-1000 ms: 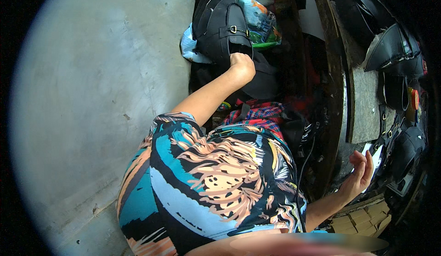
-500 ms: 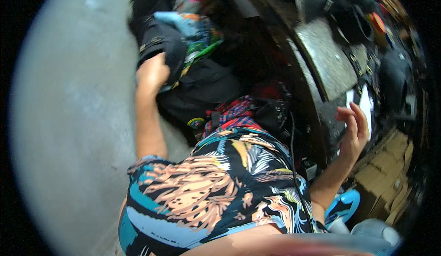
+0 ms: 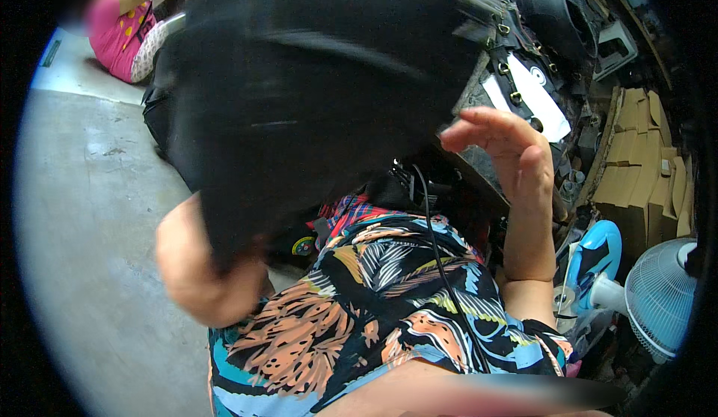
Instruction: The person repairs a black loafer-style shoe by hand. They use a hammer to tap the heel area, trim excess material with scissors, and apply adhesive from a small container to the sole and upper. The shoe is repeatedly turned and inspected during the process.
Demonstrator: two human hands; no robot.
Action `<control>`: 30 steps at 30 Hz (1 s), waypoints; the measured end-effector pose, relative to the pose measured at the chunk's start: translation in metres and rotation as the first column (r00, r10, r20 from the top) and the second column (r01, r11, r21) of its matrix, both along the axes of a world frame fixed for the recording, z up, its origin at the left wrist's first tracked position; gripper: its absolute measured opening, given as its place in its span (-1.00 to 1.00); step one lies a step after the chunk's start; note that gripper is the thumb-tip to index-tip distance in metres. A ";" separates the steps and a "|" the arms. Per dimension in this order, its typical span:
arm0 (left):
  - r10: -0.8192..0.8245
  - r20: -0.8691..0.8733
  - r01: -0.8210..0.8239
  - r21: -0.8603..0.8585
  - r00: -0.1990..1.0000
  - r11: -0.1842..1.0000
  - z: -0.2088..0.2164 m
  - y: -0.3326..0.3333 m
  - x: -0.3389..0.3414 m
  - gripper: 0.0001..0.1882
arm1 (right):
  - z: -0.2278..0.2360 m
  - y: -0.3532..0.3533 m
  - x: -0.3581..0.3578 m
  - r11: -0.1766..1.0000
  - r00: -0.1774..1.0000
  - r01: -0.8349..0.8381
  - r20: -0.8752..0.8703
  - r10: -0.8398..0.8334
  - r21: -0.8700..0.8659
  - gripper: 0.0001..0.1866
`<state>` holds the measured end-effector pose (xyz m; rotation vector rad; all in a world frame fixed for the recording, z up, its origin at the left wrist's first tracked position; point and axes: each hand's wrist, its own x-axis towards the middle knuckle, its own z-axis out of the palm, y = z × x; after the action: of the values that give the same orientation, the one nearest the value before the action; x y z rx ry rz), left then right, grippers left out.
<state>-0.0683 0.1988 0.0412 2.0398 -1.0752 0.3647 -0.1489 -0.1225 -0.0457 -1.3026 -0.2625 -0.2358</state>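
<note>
A large black fabric piece (image 3: 321, 80), smeared by motion, hangs raised across the middle of the view. At its lower left corner my left hand (image 3: 202, 271) is closed on it, the fingers partly hidden behind the cloth. My right hand (image 3: 512, 151) is up beside the fabric's right edge, fingers curved and apart, with nothing in it. Whether its fingertips touch the cloth I cannot tell. The fabric hides much of what lies behind it. Below it, red and blue plaid cloth (image 3: 351, 213) shows at my lap.
Black straps with buckles (image 3: 516, 97) and a white sheet (image 3: 550, 110) lie on the work surface at right. Flattened cardboard (image 3: 636, 170) and a fan (image 3: 662, 297) stand farther right. Another person in pink (image 3: 123, 43) sits at the far left. A black cord (image 3: 434, 245) crosses my front.
My left hand has drawn back toward me from the dark pile, and the black fabric now hangs from it. My right hand has moved left and up, still open.
</note>
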 end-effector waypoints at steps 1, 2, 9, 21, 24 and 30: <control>-0.140 0.163 0.136 0.038 0.977 0.990 -0.001 -0.020 0.002 -0.65 | -0.003 0.000 0.000 0.993 1.000 -0.022 0.015 0.020 0.113 -0.32; -0.229 0.165 0.207 0.136 0.959 0.969 -0.003 -0.041 0.004 -0.66 | -0.007 -0.001 0.000 0.940 1.000 0.020 -0.007 -0.019 0.342 -0.34; -0.329 0.029 0.296 0.367 0.944 0.882 -0.041 -0.164 -0.002 -0.68 | -0.056 -0.035 0.007 0.572 0.801 0.596 -0.473 -0.368 0.564 -0.55; -0.391 0.060 0.381 0.135 0.918 0.915 -0.069 -0.141 0.020 -0.39 | -0.044 -0.031 0.002 0.671 0.850 0.525 -0.277 -0.449 0.524 -0.41; -0.396 0.116 0.369 0.197 0.911 0.908 -0.072 -0.144 0.015 -0.52 | -0.042 -0.019 0.008 0.751 0.856 0.516 -0.226 -0.464 0.412 -0.40; -0.313 0.132 0.279 0.225 0.941 0.934 -0.071 -0.145 0.003 -0.67 | -0.044 -0.019 0.007 0.702 0.844 0.535 -0.255 -0.472 0.470 -0.42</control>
<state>-0.0650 0.0543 -0.0302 2.0058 -1.5578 0.2808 -0.1421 -0.1413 -0.0895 -0.8020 0.2683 -0.6556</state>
